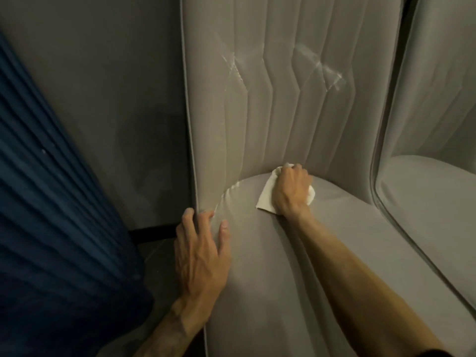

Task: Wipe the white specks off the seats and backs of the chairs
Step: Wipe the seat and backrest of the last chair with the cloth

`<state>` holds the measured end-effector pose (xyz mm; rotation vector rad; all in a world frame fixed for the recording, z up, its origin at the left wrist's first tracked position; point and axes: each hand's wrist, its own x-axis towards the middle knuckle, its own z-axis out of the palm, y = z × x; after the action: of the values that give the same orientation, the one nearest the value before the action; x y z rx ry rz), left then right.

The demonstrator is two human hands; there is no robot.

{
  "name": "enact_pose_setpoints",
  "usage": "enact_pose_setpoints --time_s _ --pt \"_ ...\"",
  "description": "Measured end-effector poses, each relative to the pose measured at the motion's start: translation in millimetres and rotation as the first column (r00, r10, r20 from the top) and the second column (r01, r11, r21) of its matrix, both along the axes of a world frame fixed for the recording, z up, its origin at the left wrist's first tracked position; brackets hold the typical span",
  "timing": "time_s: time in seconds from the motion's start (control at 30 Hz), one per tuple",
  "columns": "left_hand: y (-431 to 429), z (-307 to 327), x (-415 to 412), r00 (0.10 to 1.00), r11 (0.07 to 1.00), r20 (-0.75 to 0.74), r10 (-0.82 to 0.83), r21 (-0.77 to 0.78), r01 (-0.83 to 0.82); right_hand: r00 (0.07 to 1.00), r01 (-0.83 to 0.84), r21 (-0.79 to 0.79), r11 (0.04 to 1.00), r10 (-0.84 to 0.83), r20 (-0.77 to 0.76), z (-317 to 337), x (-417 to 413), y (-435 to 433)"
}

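Blue pleated upholstery point(51, 202) fills the far left; the left hand point(201, 253) rests open, fingers straight, on the grey chair's side edge, holding nothing; white specks point(231, 188) line the seat point(270, 266) rim just beyond it; the right hand point(291, 191) grips a crumpled white cloth point(265, 199) pressed to the seat by the crease; its flat corner points near-left, its long axis seemingly diagonal toward the crease; white smears point(233, 65) mark the back point(283, 112); most wiping seems left; a second grey chair point(425, 202) stands right.
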<state>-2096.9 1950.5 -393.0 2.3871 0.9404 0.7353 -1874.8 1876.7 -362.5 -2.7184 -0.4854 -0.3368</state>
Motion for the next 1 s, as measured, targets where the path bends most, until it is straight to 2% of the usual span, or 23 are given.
enact_pose_setpoints --time_s 0.07,0.13,0.2,0.27,0.37,0.4,0.47,0.57,0.63,0.7,0.77,0.8,0.87,1.0 --pt "1 -1 0 1.0 1.0 0.012 -0.002 0.002 0.001 0.983 -0.184 0.025 0.983 0.184 0.03 -8 -30 26" --pt "3 -2 0 1.0 1.0 0.0 0.001 0.021 -0.001 0.91 -0.411 -0.034 0.911 0.412 0.051 -15 -63 40" --pt "6 -2 -1 1.0 1.0 -0.022 0.004 0.028 -0.004 0.851 -0.518 -0.097 0.85 0.523 0.042 -14 -60 34" --pt "6 -3 -3 1.0 0.999 -0.018 0.004 0.038 -0.004 0.882 -0.461 -0.126 0.879 0.469 0.047 -8 -36 16" --pt "5 -4 -2 1.0 0.999 0.009 -0.005 0.032 0.005 0.976 -0.215 -0.112 0.97 0.219 0.021 -2 -5 2" --pt "5 -5 -2 1.0 0.999 0.011 -0.006 0.033 0.006 0.975 -0.218 -0.094 0.971 0.22 0.012 -1 -12 9" --pt "7 -7 -1 1.0 0.999 0.016 -0.002 0.039 0.001 0.936 -0.353 -0.063 0.934 0.353 -0.013 -4 -41 31" --pt "6 -8 0 1.0 0.999 0.001 -0.011 0.041 0.01 0.819 -0.574 -0.049 0.818 0.574 -0.018 -12 -80 33" --pt "6 -8 -2 1.0 0.999 0.01 -0.012 0.035 0.011 0.773 -0.634 -0.087 0.768 0.634 -0.032 -8 -76 20" --pt "7 -8 -3 1.0 0.999 0.021 -0.011 0.034 0.011 0.834 -0.55 -0.088 0.83 0.552 -0.006 -2 -56 13" --pt "6 -8 -3 1.0 0.999 0.019 -0.015 0.03 0.015 0.922 -0.387 -0.059 0.92 0.387 -0.001 3 -42 18" --pt "6 -8 -2 1.0 1.0 0.018 -0.017 0.026 0.016 0.934 -0.358 -0.058 0.932 0.358 -0.008 4 -45 24" --pt "8 -10 0 1.0 1.0 0.025 -0.006 0.024 0.005 0.894 -0.447 -0.099 0.889 0.447 -0.026 0 -64 36" --pt "9 -11 0 1.0 1.0 0.024 -0.009 0.011 0.009 0.691 -0.723 -0.054 0.689 0.72 -0.067 -5 -95 9"
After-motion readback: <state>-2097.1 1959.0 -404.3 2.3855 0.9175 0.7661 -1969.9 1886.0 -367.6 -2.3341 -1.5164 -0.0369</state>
